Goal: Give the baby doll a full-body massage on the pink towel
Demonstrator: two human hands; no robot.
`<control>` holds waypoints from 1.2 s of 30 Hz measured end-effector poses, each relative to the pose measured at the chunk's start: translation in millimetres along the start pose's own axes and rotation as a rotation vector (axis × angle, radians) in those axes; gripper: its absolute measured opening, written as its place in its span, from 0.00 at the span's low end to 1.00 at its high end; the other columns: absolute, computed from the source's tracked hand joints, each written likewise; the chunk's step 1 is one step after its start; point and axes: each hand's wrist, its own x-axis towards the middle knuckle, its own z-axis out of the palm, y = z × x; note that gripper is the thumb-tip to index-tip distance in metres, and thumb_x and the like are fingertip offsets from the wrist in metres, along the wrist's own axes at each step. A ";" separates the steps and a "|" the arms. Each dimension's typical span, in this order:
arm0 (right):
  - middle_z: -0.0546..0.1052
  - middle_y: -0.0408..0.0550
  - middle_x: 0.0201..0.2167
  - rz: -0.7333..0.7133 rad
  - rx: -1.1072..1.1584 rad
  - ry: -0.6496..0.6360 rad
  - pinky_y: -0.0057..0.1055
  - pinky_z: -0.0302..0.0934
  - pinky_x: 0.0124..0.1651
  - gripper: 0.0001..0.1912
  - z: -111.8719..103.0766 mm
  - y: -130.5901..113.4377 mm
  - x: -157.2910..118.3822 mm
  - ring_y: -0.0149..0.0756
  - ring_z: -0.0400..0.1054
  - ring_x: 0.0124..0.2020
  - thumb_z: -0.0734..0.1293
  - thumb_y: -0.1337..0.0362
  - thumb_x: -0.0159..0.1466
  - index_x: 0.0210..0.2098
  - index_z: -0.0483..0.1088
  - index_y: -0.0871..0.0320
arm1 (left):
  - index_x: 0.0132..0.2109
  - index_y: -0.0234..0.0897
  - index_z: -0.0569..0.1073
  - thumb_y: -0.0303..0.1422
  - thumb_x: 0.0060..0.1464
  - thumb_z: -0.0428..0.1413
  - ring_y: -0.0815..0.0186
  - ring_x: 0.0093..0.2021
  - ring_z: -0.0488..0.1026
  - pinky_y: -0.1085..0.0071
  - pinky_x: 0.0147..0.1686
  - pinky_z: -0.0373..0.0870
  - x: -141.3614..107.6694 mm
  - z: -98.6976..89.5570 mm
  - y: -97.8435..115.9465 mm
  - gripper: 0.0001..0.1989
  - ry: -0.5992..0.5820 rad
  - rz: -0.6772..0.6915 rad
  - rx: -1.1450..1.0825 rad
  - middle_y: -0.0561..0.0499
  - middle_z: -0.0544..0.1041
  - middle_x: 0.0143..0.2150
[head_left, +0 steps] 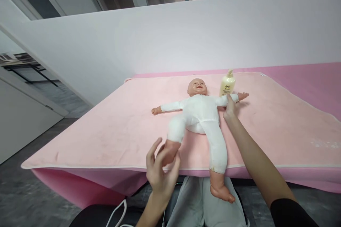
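Observation:
A baby doll [201, 108] with a white cloth body lies on its back, head away from me and arms spread wide. At its foot on the left side of the picture, my left hand [161, 172] has curled fingers and thumb around the foot, and that leg is bent and raised. My right hand [230, 109] closes on the doll's other arm, just short of its hand; part of the grip is hidden behind the sleeve. The doll's other leg stretches toward me, its foot hanging past the table edge. Behind the held arm stands a pale yellow pump bottle [227, 83].
A light pink towel [112, 131] covers much of the table, over a darker pink cloth [314, 81]. A white wall [186, 39] rises behind. My legs [197, 205] are under the front edge, and a white cable [117, 214] hangs at lower left.

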 end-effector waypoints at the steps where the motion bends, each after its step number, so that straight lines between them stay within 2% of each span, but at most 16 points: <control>1: 0.71 0.44 0.44 -0.092 -0.050 0.017 0.28 0.65 0.39 0.27 1.5 -0.7 -3.8 0.31 0.68 0.40 0.69 0.62 0.50 0.48 0.59 0.53 | 0.47 0.37 0.71 0.24 0.46 0.61 0.59 0.50 0.72 0.65 0.45 0.75 14.8 7.5 -1.4 0.19 -0.027 0.006 -0.004 0.44 0.72 0.51; 2: 0.71 0.44 0.43 -0.178 -0.117 0.025 0.29 0.64 0.41 0.27 3.0 -1.7 -8.2 0.32 0.67 0.40 0.70 0.63 0.49 0.47 0.60 0.55 | 0.50 0.38 0.70 0.25 0.48 0.60 0.60 0.50 0.73 0.65 0.47 0.74 28.1 16.2 -2.4 0.20 -0.074 0.020 -0.020 0.44 0.73 0.51; 4: 0.72 0.44 0.39 -0.340 -0.311 -0.050 0.31 0.62 0.42 0.23 5.1 -3.9 -17.5 0.32 0.66 0.36 0.69 0.64 0.49 0.44 0.63 0.57 | 0.52 0.39 0.70 0.26 0.52 0.57 0.60 0.51 0.72 0.63 0.50 0.72 49.2 36.9 -4.2 0.19 -0.186 0.068 -0.075 0.45 0.73 0.51; 7: 0.73 0.44 0.34 -0.553 -0.672 -0.333 0.31 0.59 0.40 0.18 5.1 -6.1 -28.9 0.36 0.64 0.34 0.67 0.66 0.50 0.42 0.67 0.56 | 0.53 0.39 0.70 0.25 0.54 0.54 0.61 0.53 0.71 0.64 0.52 0.72 65.3 71.7 -8.3 0.19 -0.446 0.090 -0.171 0.47 0.73 0.53; 9: 0.74 0.47 0.34 -0.688 -0.909 -0.532 0.31 0.56 0.38 0.17 3.3 -6.7 -31.9 0.38 0.63 0.35 0.65 0.69 0.51 0.41 0.70 0.55 | 0.49 0.39 0.73 0.23 0.53 0.54 0.61 0.53 0.72 0.62 0.52 0.71 67.0 91.7 -10.5 0.16 -0.560 0.085 -0.182 0.47 0.74 0.53; 11: 0.73 0.50 0.33 -0.798 -1.098 -0.625 0.32 0.53 0.36 0.18 1.1 -6.7 -31.0 0.40 0.61 0.34 0.63 0.72 0.51 0.41 0.72 0.56 | 0.45 0.38 0.75 0.21 0.53 0.52 0.61 0.54 0.71 0.62 0.53 0.70 64.6 104.9 -10.1 0.14 -0.592 0.083 -0.175 0.47 0.74 0.53; 14: 0.70 0.52 0.32 -0.905 -1.216 -0.601 0.33 0.52 0.36 0.20 -1.3 -6.3 -27.1 0.41 0.59 0.35 0.61 0.73 0.52 0.43 0.72 0.58 | 0.38 0.37 0.75 0.20 0.54 0.50 0.62 0.55 0.70 0.63 0.55 0.69 58.7 111.2 -4.2 0.12 -0.567 0.098 -0.168 0.47 0.75 0.52; 16: 0.68 0.52 0.34 -0.927 -1.187 -0.575 0.34 0.52 0.39 0.19 -1.4 -5.8 -26.6 0.42 0.59 0.37 0.61 0.73 0.52 0.42 0.72 0.59 | 0.35 0.36 0.74 0.21 0.55 0.49 0.63 0.54 0.71 0.64 0.54 0.69 55.3 108.0 1.0 0.10 -0.529 0.090 -0.163 0.47 0.75 0.50; 19: 0.68 0.50 0.35 -0.841 -0.982 -0.589 0.35 0.55 0.42 0.12 0.7 -4.7 -31.0 0.40 0.60 0.38 0.62 0.72 0.50 0.35 0.70 0.59 | 0.41 0.36 0.73 0.26 0.56 0.52 0.62 0.53 0.71 0.66 0.51 0.71 51.1 94.1 8.6 0.07 -0.445 0.023 -0.141 0.46 0.74 0.51; 21: 0.70 0.47 0.32 -0.701 -0.787 -0.601 0.33 0.58 0.40 0.09 3.3 -4.3 -34.9 0.37 0.62 0.36 0.64 0.69 0.51 0.33 0.68 0.58 | 0.49 0.36 0.70 0.28 0.56 0.54 0.61 0.53 0.71 0.66 0.51 0.71 47.8 79.3 13.3 0.13 -0.374 -0.032 -0.110 0.44 0.73 0.52; 23: 0.70 0.43 0.30 -0.532 -0.593 -0.544 0.31 0.60 0.38 0.10 6.7 -4.9 -36.3 0.34 0.63 0.33 0.67 0.66 0.50 0.34 0.67 0.58 | 0.55 0.36 0.66 0.31 0.55 0.55 0.60 0.54 0.70 0.66 0.51 0.71 43.0 61.4 16.9 0.20 -0.316 -0.084 -0.086 0.43 0.72 0.53; 27: 0.73 0.44 0.34 -0.222 -0.227 -0.235 0.31 0.64 0.41 0.20 11.9 -8.2 -25.5 0.32 0.67 0.35 0.72 0.62 0.45 0.37 0.67 0.60 | 0.58 0.39 0.64 0.34 0.53 0.58 0.60 0.50 0.74 0.66 0.49 0.73 23.7 24.7 16.0 0.26 -0.244 -0.218 -0.084 0.44 0.73 0.53; 30: 0.73 0.47 0.42 -0.055 -0.019 -0.018 0.31 0.65 0.44 0.27 8.7 -8.2 -9.6 0.34 0.69 0.40 0.73 0.62 0.43 0.42 0.66 0.61 | 0.53 0.39 0.69 0.31 0.52 0.59 0.60 0.49 0.74 0.66 0.49 0.74 -1.0 0.8 9.1 0.20 -0.195 -0.254 -0.083 0.46 0.75 0.52; 33: 0.69 0.47 0.49 0.034 -0.013 0.120 0.31 0.66 0.47 0.31 -0.4 -4.9 4.9 0.34 0.68 0.47 0.70 0.65 0.47 0.51 0.61 0.58 | 0.49 0.38 0.72 0.29 0.51 0.59 0.60 0.49 0.74 0.66 0.49 0.73 -23.2 -19.7 4.0 0.16 -0.191 -0.269 -0.078 0.45 0.75 0.52; 36: 0.66 0.50 0.54 0.101 -0.092 0.220 0.34 0.66 0.46 0.31 -7.0 -3.6 11.2 0.35 0.66 0.50 0.63 0.67 0.53 0.57 0.54 0.55 | 0.48 0.38 0.73 0.28 0.50 0.59 0.60 0.48 0.75 0.65 0.49 0.74 -25.3 -33.2 4.1 0.16 -0.169 -0.293 -0.071 0.45 0.75 0.51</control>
